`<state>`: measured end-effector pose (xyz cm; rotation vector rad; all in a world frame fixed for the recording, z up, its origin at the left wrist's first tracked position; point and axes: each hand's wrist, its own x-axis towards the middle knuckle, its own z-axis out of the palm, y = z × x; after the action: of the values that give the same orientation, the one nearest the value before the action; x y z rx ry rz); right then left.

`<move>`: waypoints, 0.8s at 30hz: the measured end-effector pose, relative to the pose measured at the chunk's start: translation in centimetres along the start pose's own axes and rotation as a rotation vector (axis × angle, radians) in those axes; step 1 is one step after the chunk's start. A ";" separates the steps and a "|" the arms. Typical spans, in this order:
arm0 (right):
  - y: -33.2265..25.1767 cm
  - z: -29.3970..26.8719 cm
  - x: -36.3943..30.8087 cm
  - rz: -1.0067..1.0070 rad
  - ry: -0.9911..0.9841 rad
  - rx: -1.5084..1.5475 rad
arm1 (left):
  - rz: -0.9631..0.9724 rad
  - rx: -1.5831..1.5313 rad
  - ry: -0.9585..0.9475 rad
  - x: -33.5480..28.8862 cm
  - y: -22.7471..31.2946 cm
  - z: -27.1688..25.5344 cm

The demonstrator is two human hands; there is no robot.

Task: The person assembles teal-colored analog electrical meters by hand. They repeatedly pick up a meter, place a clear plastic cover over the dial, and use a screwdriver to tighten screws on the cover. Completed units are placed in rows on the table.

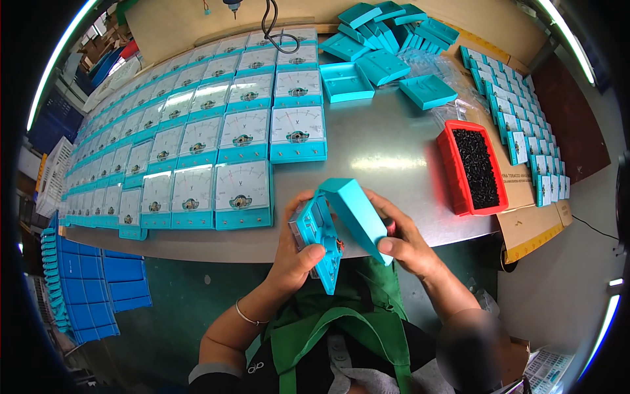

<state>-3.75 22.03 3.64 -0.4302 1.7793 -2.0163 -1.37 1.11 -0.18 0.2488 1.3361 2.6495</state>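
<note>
My left hand [296, 253] grips a panel meter [323, 240] by its clear front, with its turquoise back side turned to the right. Its thumb presses on the turquoise frame, and some inner parts show there. In my right hand [405, 240] is a turquoise box-shaped back cover [357, 213], tilted, its upper end close to the meter's top. The lower ends of the two pieces stand apart. Something small and red shows by my right fingers, too hidden to name. Both hands are over the near edge of the metal table [387, 144].
Rows of turquoise voltmeters [243, 187] cover the left of the table. Loose turquoise covers [348, 82] pile up at the back. A red bin [446, 167] of small black parts stands at right, beside stacked meters [515, 125] on cardboard. A black cable [266, 29] hangs overhead. Blue crates [85, 282] stand lower left.
</note>
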 end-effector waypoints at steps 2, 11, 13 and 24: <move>1.5 0.3 -0.5 0.104 -0.052 0.126 | 0.037 -0.005 -0.004 0.2 -0.3 0.1; 0.5 0.2 -0.9 0.165 -0.158 -0.009 | 0.023 0.125 -0.005 0.0 -0.4 -0.1; 0.5 0.2 -1.0 0.166 -0.165 -0.018 | 0.009 0.114 -0.008 0.0 -0.4 0.3; 1.7 0.2 -2.0 -0.173 -0.163 -0.274 | 0.301 0.576 -0.204 0.2 -0.2 2.1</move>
<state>-1.74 22.64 2.06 -0.8338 1.9778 -1.7895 -1.07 2.86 0.91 0.8216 2.0906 2.2881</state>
